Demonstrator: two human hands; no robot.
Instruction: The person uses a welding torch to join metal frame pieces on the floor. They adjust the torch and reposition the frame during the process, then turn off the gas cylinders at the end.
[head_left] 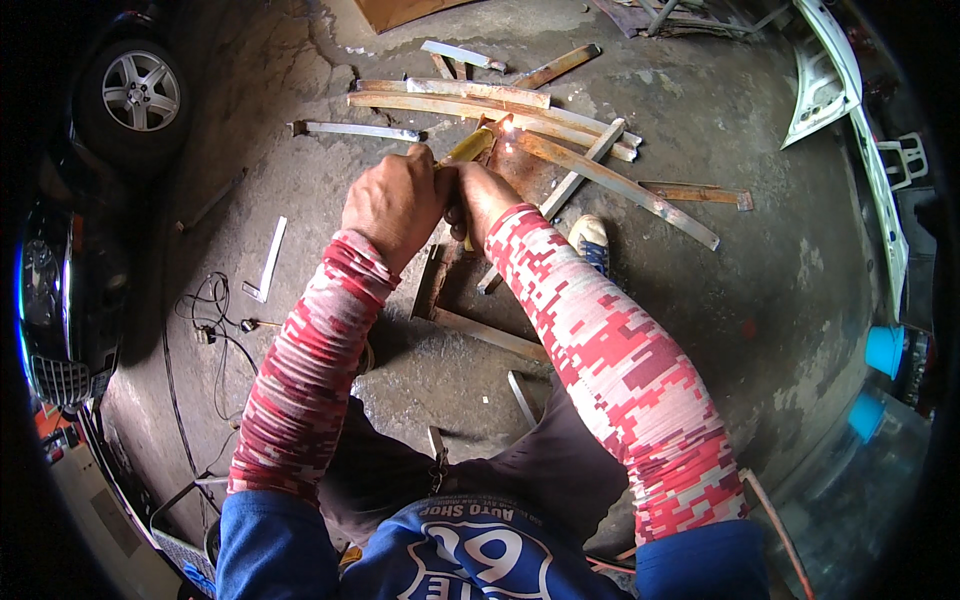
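Observation:
Both my hands grip one yellow-handled electrode holder over the concrete floor. My left hand wraps the handle from the left, and my right hand closes on it from the right. The tool's tip touches a rusty metal strip, where a bright spark glows. Several long flat metal strips lie crossed just beyond the spark. Red and white patterned sleeves cover both forearms.
A dark car with its wheel stands at the left. Loose cables lie on the floor by it. White car body panels lean at the right, with blue containers below them. My shoe rests near the strips.

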